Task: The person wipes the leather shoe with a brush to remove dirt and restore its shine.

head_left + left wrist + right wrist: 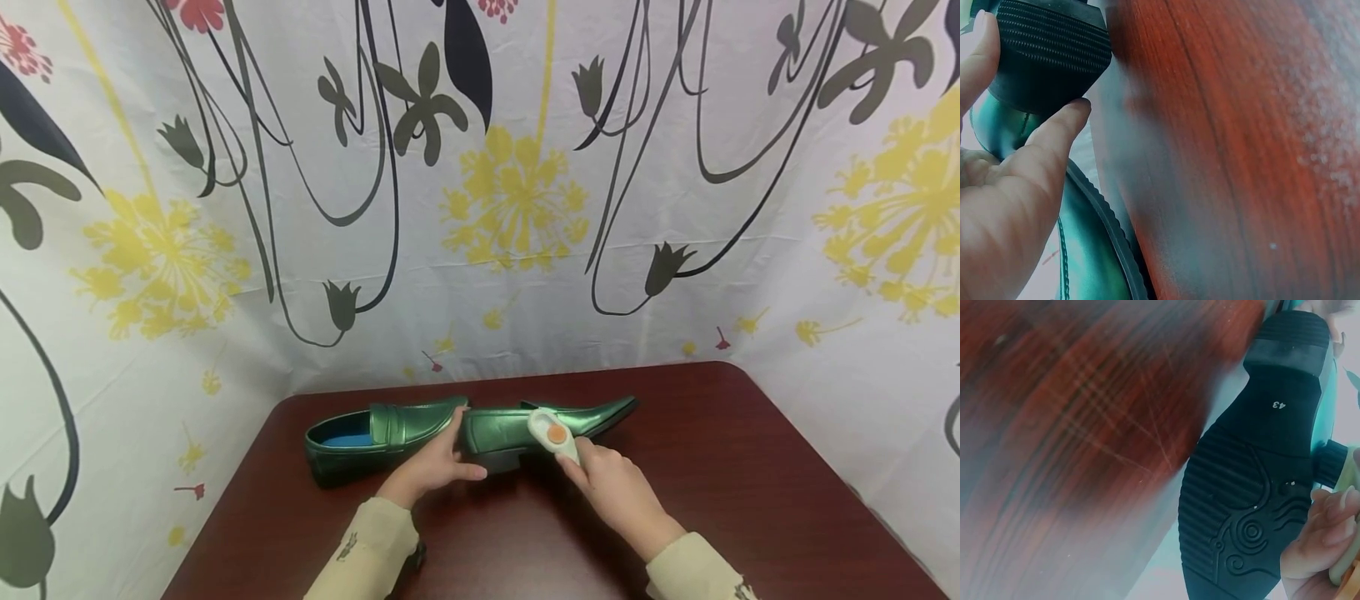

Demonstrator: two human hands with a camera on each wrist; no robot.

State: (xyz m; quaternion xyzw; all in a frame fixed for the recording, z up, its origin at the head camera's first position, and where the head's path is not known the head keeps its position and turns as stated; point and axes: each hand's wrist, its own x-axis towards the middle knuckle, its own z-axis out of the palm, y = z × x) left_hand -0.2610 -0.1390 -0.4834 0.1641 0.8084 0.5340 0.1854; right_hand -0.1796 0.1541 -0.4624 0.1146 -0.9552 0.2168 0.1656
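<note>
sleeves: ok so nearest you, a cream cuff (367, 542) round your left wrist, and a matching one (693, 567) on the right.
right hand: yours (615, 492) has its fingers curled round a handle, so that's a proper grasp on the brush.
brush: the pale green brush (557, 435) has an orange oval on top, and the right wrist view gets its dark bristles up against the shoe's side.
left hand: this one (435, 462) is grasping too, you've got the heel end of the shoe pinched between thumb and fingers.
shoe in your grip: the shiny green loafer (495, 432) sits about mid-scene between your hands, heel to the left, toe to the right, tipped so the black sole shows in the right wrist view, with a white 43 and swirly tread.
other shoe: its lookalike (390, 427) stands on the left, just beside your left hand, toe to the right, blue lining peeking out.
table: dark red wood-grain top (750, 483) under all this, both shoes being toward its far edge.
backdrop: farthest off, white fabric (450, 317) with yellow, red and grey-green flowers, hanging behind the table.
</note>
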